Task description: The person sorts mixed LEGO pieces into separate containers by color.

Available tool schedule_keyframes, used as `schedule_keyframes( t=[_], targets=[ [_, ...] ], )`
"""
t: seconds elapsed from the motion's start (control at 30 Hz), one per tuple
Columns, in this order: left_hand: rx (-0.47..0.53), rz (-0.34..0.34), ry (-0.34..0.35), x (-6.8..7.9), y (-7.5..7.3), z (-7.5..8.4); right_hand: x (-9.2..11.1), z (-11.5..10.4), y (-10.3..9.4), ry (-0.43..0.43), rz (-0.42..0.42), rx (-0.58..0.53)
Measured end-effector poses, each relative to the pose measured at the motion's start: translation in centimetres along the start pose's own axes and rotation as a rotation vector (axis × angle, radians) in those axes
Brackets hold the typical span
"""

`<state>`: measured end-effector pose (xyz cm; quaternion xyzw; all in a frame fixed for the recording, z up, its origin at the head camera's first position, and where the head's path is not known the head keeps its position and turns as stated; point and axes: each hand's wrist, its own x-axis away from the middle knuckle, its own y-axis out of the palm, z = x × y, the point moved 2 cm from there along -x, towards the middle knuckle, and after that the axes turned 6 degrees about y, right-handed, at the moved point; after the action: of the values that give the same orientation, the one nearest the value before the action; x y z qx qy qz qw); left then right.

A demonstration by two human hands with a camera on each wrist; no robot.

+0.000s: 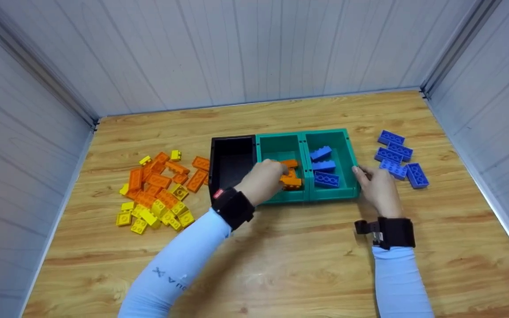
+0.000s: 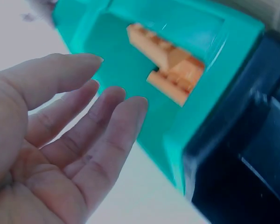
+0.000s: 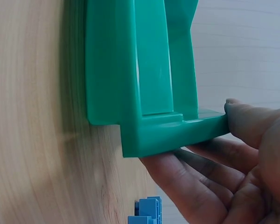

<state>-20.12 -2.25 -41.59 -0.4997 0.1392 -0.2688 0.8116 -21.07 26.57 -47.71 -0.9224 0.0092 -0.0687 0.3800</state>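
My left hand is over the middle green bin, its thumb and fingers apart with nothing between them in the left wrist view. Several orange bricks lie loose in that bin, just beyond the fingertips. At the right end, my right hand grips the side wall of the other green bin, the thumb on its rim and the fingers against the outside. Three blue bricks lie inside this bin.
A black bin adjoins the green ones on the left. Farther left, orange bricks and yellow bricks form a loose pile. Several blue bricks lie right of the bins. Pale panel walls enclose the wooden table.
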Motion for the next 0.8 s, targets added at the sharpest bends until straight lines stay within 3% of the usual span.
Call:
schedule_keyframes(
  t=[0.2, 0.37, 0.57, 0.7, 0.8],
  targets=[
    [0.036, 0.164, -0.01, 3.8, -2.8, -2.2, 0.0, -0.1, 0.1, 0.002, 0.007, 0.006],
    [0.072, 0.274, -0.103, 8.1, -4.8, -6.5, 0.0, -0.2, 0.1, -0.005, 0.02, 0.026],
    [0.126, 0.219, -0.35, 14.0, -6.1, -12.7, -0.1, -0.4, 0.1, 0.003, 0.003, 0.032],
    [0.117, 0.176, -0.435, 17.2, -5.6, -15.9, -0.1, -0.4, 0.0, 0.005, -0.002, 0.036],
    [0.1, 0.138, -0.489, 19.0, -4.6, -17.3, -0.1, -0.4, 0.1, 0.011, -0.002, 0.038]
  ],
)
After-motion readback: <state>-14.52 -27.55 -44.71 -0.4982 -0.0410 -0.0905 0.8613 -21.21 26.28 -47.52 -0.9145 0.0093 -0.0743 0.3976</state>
